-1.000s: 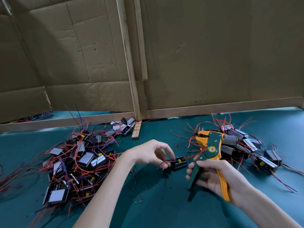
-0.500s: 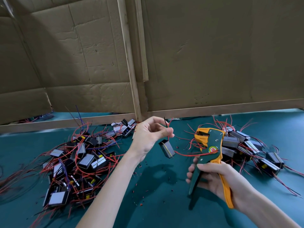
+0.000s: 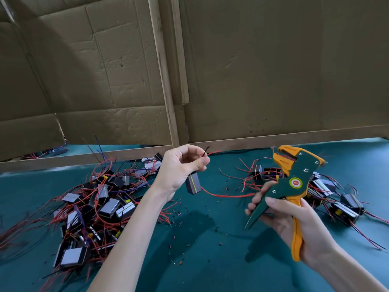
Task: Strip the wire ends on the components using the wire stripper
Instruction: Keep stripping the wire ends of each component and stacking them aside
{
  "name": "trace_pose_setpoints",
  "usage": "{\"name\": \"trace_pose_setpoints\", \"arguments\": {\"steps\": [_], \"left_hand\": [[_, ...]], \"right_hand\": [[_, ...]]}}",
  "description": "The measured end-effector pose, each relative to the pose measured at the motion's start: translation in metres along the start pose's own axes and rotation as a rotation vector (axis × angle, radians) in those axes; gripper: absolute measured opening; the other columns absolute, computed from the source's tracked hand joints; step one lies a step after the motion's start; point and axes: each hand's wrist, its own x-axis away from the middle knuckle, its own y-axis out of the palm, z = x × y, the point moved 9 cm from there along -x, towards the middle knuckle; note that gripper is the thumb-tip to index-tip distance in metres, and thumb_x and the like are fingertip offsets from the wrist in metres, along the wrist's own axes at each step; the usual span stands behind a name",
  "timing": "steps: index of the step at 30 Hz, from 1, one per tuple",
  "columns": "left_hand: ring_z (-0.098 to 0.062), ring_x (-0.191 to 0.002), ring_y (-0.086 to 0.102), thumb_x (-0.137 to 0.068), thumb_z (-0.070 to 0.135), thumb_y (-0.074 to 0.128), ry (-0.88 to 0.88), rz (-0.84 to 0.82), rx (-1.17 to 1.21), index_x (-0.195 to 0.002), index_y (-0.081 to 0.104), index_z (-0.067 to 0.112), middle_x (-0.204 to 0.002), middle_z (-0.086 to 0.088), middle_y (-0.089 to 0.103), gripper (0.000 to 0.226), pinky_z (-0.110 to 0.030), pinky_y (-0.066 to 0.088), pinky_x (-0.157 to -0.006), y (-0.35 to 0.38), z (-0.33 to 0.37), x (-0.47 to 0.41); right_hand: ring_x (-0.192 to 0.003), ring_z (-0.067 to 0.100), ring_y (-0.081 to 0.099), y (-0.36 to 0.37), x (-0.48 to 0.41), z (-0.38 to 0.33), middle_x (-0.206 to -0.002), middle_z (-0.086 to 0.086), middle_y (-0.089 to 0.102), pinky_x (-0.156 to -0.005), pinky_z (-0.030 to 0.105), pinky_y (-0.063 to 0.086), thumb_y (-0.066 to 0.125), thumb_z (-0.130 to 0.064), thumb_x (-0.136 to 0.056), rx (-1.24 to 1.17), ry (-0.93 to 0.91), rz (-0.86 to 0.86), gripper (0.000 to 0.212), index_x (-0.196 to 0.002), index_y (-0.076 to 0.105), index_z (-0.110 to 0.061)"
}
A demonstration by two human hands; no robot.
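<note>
My left hand (image 3: 182,168) is raised above the table and pinches the red and black wire ends (image 3: 207,153) of one small black component (image 3: 193,183), which dangles below the fingers. A long red wire (image 3: 223,195) trails from it toward the right. My right hand (image 3: 292,220) grips the handles of the green and orange wire stripper (image 3: 294,182), held upright with its jaws pointing up and left. The jaws are apart from the wire ends.
A big pile of wired components (image 3: 88,207) lies on the green table at the left, and a smaller pile (image 3: 328,197) at the right behind the stripper. Bits of stripped insulation (image 3: 179,211) dot the table (image 3: 210,260). Cardboard walls (image 3: 273,70) with wooden battens close off the back.
My left hand lifted the component off the table and now holds it by its wire ends. My right hand raised the stripper and tilted its jaws up.
</note>
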Motion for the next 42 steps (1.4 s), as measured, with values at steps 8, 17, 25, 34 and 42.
{"name": "trace_pose_setpoints", "arguments": {"steps": [8,17,25,34,42], "left_hand": [[-0.009,-0.056,0.051,-0.088,0.007,0.066,0.037,-0.097,-0.132,-0.092,0.073,0.016,-0.064,0.008,0.061,0.012,-0.016,0.046,-0.061,0.019,0.016,0.006],[-0.010,-0.057,0.050,-0.085,0.016,0.070,-0.095,-0.223,-0.041,-0.079,0.070,0.016,-0.064,0.005,0.056,0.006,-0.023,0.043,-0.063,0.054,0.010,0.018],[-0.009,-0.055,0.047,-0.086,0.015,0.068,-0.122,-0.270,-0.033,-0.080,0.069,0.013,-0.056,0.010,0.051,0.006,-0.022,0.036,-0.059,0.058,0.009,0.021],[-0.008,-0.055,0.046,-0.085,0.015,0.069,-0.120,-0.332,-0.058,-0.069,0.070,0.023,-0.063,0.009,0.054,0.018,-0.015,0.036,-0.053,0.059,0.006,0.021],[-0.007,-0.056,0.046,-0.084,0.022,0.068,-0.143,-0.398,-0.019,-0.075,0.067,0.022,-0.067,0.009,0.053,0.009,-0.015,0.043,-0.058,0.059,0.001,0.021]], "right_hand": [[-0.072,0.042,0.067,-0.001,0.001,0.025,-0.081,0.028,0.065,-0.066,0.046,0.058,0.073,0.010,-0.062,0.115,0.203,-0.044,0.030,-0.089,0.070,-0.001],[-0.076,0.043,0.066,0.028,0.016,0.029,-0.084,0.030,0.064,-0.072,0.049,0.057,0.095,-0.016,-0.054,0.113,0.275,-0.279,0.047,-0.092,0.071,-0.003],[-0.076,0.045,0.064,0.033,0.020,0.021,-0.083,0.031,0.063,-0.072,0.049,0.056,0.089,-0.014,-0.061,0.133,0.243,-0.321,0.039,-0.093,0.069,-0.004],[-0.069,0.038,0.061,0.036,0.020,0.023,-0.076,0.026,0.059,-0.067,0.047,0.055,0.092,-0.028,-0.064,0.179,0.251,-0.329,0.039,-0.085,0.066,-0.006],[-0.036,0.025,0.045,0.018,0.019,0.028,-0.046,0.018,0.045,-0.041,0.029,0.043,0.087,-0.042,-0.056,0.360,0.177,-0.111,0.048,-0.054,0.053,-0.008]]}}
